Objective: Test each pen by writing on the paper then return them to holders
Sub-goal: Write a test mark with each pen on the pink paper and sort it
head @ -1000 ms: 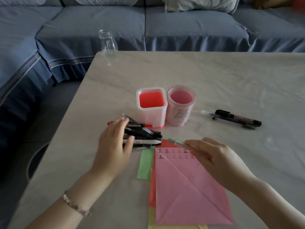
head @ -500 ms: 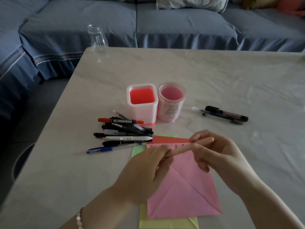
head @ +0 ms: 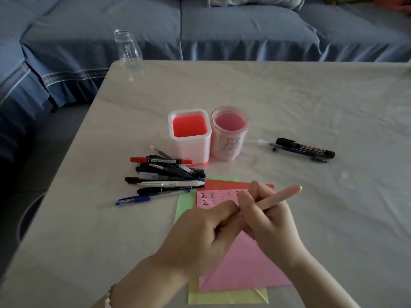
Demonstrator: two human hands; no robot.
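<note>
My right hand [head: 270,221] grips a pale pink pen [head: 282,196] above the pink paper [head: 242,267], its far end pointing up and right. My left hand [head: 200,232] pinches the pen's near end, which is hidden between the fingers. Rows of written characters show at the top of the pink sheet. A pile of several pens [head: 164,176] lies left of the paper. Behind it stand a square red-lined holder [head: 189,134] and a round pink holder [head: 229,134], both holding nothing visible. A whiteboard marker [head: 307,147] and a thin pen [head: 289,148] lie at the right.
Green, red and yellow sheets [head: 226,296] lie under the pink paper. A clear glass bottle [head: 128,50] stands at the table's far left corner. A blue sofa [head: 222,25] runs behind and to the left of the marble table [head: 333,96].
My left hand left the pen pile and came to the pink pen's near end. My right hand turned the pen so its far end points up and right.
</note>
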